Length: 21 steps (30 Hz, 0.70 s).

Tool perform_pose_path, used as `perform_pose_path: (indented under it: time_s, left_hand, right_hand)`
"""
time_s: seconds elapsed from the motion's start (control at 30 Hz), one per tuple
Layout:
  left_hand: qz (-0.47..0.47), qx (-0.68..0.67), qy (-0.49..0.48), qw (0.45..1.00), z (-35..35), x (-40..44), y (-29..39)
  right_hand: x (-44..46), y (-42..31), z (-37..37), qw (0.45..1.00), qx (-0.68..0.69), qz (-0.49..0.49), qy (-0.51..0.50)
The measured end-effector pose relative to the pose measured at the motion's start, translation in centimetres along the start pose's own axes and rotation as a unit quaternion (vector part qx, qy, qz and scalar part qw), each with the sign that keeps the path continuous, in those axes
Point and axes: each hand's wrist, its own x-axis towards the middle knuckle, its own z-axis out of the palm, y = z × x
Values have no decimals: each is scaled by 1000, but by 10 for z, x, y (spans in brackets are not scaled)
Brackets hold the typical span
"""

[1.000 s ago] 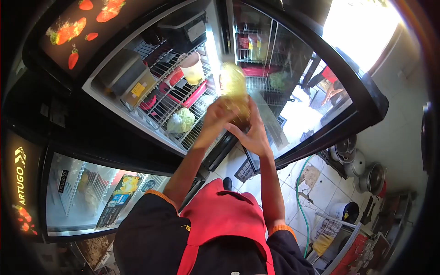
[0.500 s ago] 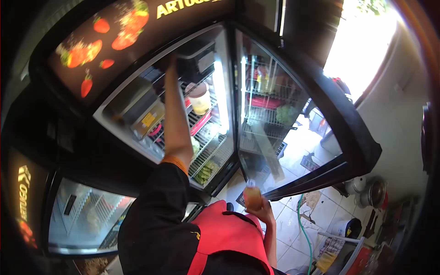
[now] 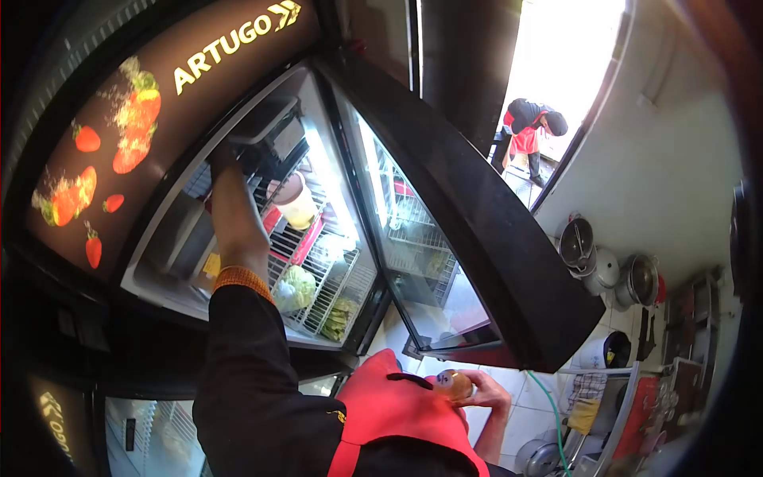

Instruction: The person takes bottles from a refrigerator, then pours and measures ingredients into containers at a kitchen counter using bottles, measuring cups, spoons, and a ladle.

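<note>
My left arm (image 3: 242, 219) reaches up into the lit display fridge (image 3: 298, 334), toward the upper shelf. Its hand fades into the dark beside a dark container (image 3: 278, 127), and the fingers are hidden. Low in front of the red apron (image 3: 397, 413), my right hand (image 3: 486, 391) is closed around a small bottle of orange-brown liquid (image 3: 455, 385), its top tilted toward me. On the shelves below my left arm are a lidded tub with pale contents (image 3: 296, 208), a cabbage (image 3: 294, 288) and green vegetables (image 3: 340, 318).
The black-framed glass door (image 3: 477, 207) stands open to the right. A second fridge (image 3: 151, 433) is at lower left. Pots (image 3: 636, 278) and a metal rack (image 3: 628, 405) stand at right, with a green hose (image 3: 552, 397) on the tiles. Another person (image 3: 531, 131) bends in the bright doorway.
The view has turned, shifting the fridge left and down. The door has swung nearer to shut. My right hand has brought the bottle closer to the apron and tilted it; another person now shows outside.
</note>
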Motion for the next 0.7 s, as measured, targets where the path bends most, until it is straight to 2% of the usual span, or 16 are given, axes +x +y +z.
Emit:
perform_pose_path:
  time_s: [0.17, 0.2, 0.3, 0.33, 0.37, 0.4, 0.43, 0.47, 0.5, 0.53, 0.57, 0.63, 0.67, 0.7]
  left_hand:
    - [30, -40, 50, 997, -19, 0, 6]
    - [50, -49, 83, 994, -27, -5, 6]
    - [157, -56, 261, 951, -59, -36, -2]
    - [152, -45, 266, 951, -89, -45, 2]
    - [69, -184, 229, 953, -128, -65, 21]
    - [-14, -319, 189, 929, -153, -81, 35]
    - [0, -314, 257, 914, -146, -94, 29]
    - [-2, -303, 265, 915, -142, -109, 17]
    - [-26, -256, 168, 952, -147, -123, 13]
    - [-53, -208, 68, 974, -158, -134, 15]
    - [-58, -202, 77, 975, -169, -144, 20]
    - [31, -236, 136, 962, -206, -170, 37]
    - [24, -227, 148, 962, -225, -176, 43]
    - [34, -236, 113, 965, -243, -182, 45]
  right_hand:
    - [50, -15, 10, 996, -13, -49, -77]
    - [58, -19, 11, 994, -19, -56, -91]
    - [74, -22, 10, 988, -37, -79, -131]
    - [76, -20, 10, 985, -46, -87, -140]
    - [76, -15, 8, 983, -57, -96, -149]
    - [76, -10, 7, 980, -68, -105, -157]
    - [76, -21, 7, 975, -81, -118, -171]
    - [75, -31, 7, 966, -86, -129, -207]
    - [77, -76, 6, 950, -75, -146, -266]
    - [77, -79, 5, 948, -58, -100, -297]
    - [80, -69, 8, 949, -61, -121, -285]
    - [80, -66, 12, 949, -69, -186, -246]
    - [79, -63, 7, 952, -69, -187, -232]
    - [77, -69, 0, 951, -51, -209, -223]
